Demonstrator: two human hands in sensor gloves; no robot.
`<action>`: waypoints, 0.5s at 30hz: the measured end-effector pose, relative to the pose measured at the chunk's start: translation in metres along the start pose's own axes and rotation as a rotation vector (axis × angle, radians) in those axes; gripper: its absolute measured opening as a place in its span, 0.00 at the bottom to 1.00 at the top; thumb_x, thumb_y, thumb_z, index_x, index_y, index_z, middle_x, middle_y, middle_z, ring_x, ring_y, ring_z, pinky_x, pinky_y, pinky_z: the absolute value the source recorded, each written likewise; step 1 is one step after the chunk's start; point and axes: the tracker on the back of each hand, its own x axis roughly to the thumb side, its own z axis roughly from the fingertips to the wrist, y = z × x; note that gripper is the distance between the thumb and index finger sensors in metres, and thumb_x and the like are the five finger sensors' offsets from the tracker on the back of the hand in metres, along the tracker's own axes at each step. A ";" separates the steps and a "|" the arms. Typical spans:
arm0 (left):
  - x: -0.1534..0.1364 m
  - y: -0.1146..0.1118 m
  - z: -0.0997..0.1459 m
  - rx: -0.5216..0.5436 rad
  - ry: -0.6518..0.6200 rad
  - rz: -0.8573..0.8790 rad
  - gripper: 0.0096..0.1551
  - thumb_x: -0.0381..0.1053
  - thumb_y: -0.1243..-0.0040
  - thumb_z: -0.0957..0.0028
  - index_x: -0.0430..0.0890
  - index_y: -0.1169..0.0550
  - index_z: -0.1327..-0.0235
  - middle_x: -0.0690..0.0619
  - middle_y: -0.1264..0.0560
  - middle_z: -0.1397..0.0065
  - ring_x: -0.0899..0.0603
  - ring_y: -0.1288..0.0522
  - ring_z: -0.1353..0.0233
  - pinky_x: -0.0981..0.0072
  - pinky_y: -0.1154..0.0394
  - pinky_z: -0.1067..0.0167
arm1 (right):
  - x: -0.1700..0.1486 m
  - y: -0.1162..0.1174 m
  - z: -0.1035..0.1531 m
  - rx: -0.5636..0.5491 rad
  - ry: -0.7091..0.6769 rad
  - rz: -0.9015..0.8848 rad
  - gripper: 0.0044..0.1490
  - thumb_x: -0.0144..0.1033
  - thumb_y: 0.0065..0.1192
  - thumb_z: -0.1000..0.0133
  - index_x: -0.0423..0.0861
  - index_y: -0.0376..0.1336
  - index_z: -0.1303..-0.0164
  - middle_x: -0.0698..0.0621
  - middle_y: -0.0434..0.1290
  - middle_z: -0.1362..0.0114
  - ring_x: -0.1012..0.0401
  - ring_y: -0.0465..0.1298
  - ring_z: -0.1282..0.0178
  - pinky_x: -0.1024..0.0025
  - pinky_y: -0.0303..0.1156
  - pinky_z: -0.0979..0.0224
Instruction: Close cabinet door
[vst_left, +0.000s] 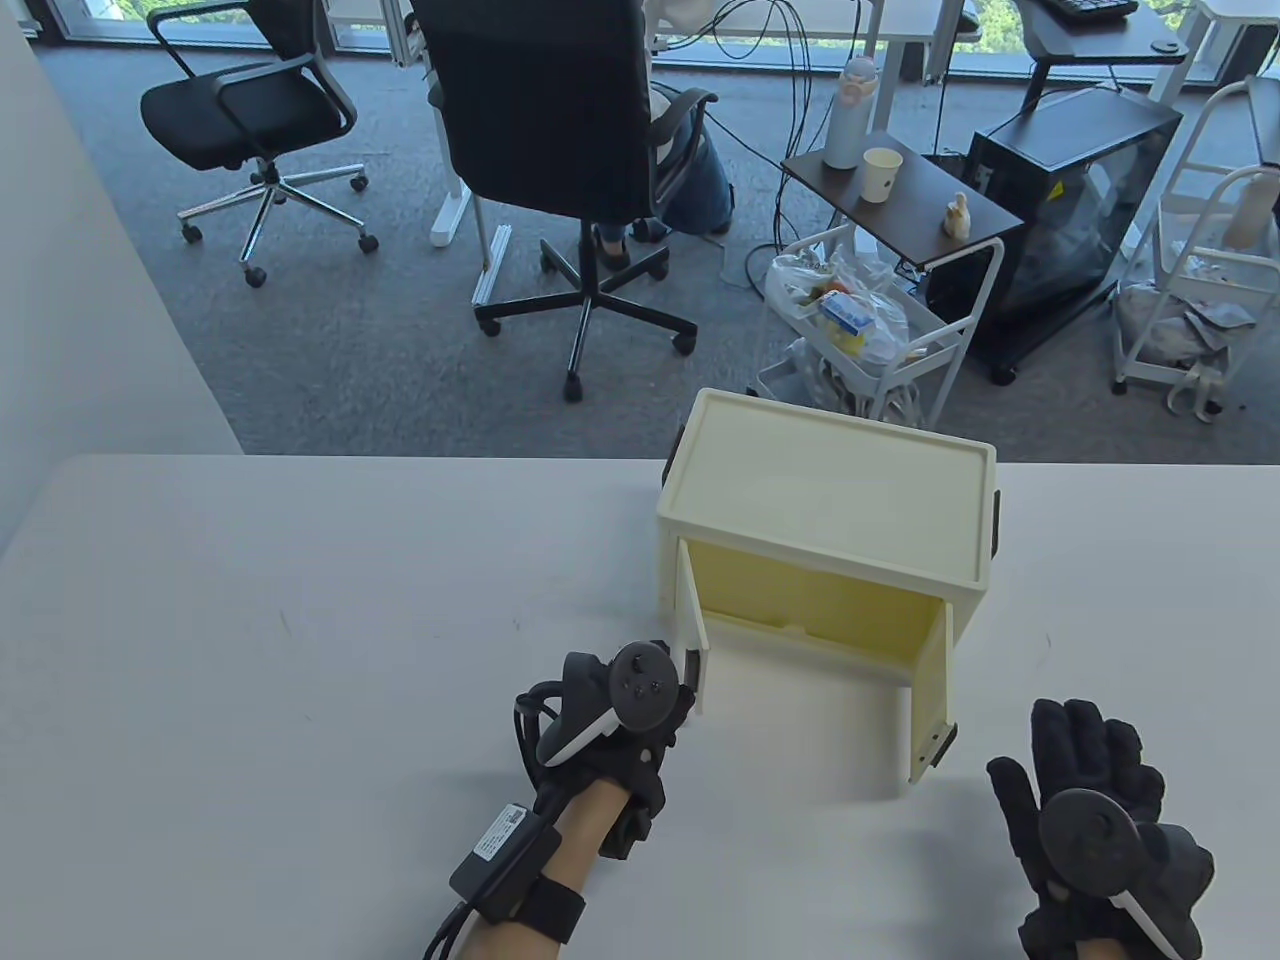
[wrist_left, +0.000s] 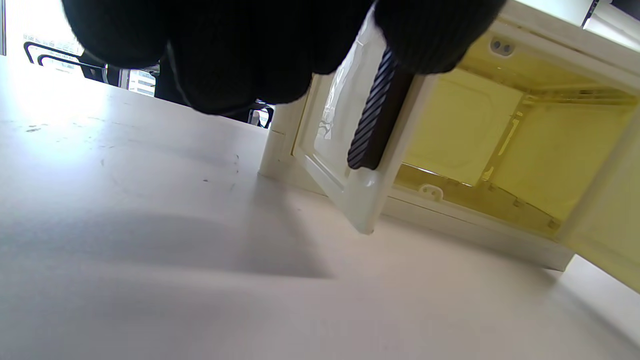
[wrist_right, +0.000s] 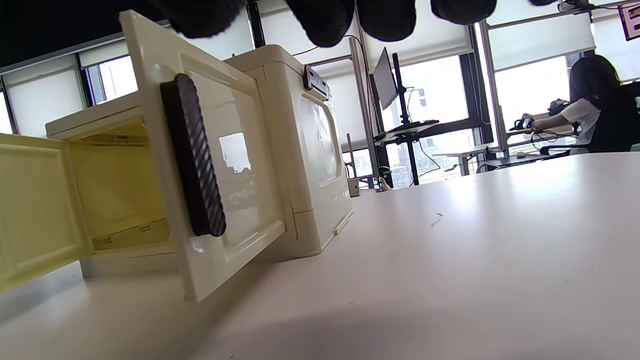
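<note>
A cream cabinet stands on the white table with both front doors swung open. My left hand is at the outer edge of the left door. In the left wrist view its fingers sit on both sides of the door's edge, at the top of the black ribbed handle. My right hand is open with fingers spread, to the right of the right door and apart from it. The right wrist view shows that door and its handle to the left of my fingertips.
The cabinet stands at the table's far edge. Beyond it are a white cart, a small side table and office chairs. A white wall rises at the far left.
</note>
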 end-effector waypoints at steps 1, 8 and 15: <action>0.001 0.000 -0.002 -0.001 -0.003 -0.003 0.36 0.55 0.43 0.38 0.35 0.32 0.23 0.33 0.30 0.26 0.28 0.23 0.31 0.30 0.30 0.37 | 0.000 0.000 0.000 0.000 0.001 -0.001 0.46 0.52 0.47 0.35 0.35 0.47 0.16 0.29 0.47 0.14 0.26 0.48 0.20 0.20 0.48 0.27; 0.010 -0.002 -0.014 -0.026 -0.014 -0.001 0.35 0.56 0.43 0.38 0.36 0.30 0.25 0.34 0.28 0.28 0.30 0.21 0.33 0.31 0.29 0.37 | -0.002 -0.001 -0.001 0.007 0.007 -0.016 0.46 0.52 0.47 0.35 0.34 0.47 0.16 0.29 0.47 0.14 0.26 0.47 0.20 0.20 0.48 0.27; 0.019 -0.006 -0.024 -0.034 -0.030 0.004 0.32 0.56 0.43 0.38 0.37 0.27 0.28 0.36 0.24 0.31 0.32 0.19 0.36 0.32 0.28 0.38 | -0.002 -0.002 -0.002 0.015 0.014 -0.022 0.46 0.52 0.47 0.35 0.34 0.48 0.16 0.29 0.47 0.14 0.26 0.47 0.20 0.20 0.48 0.27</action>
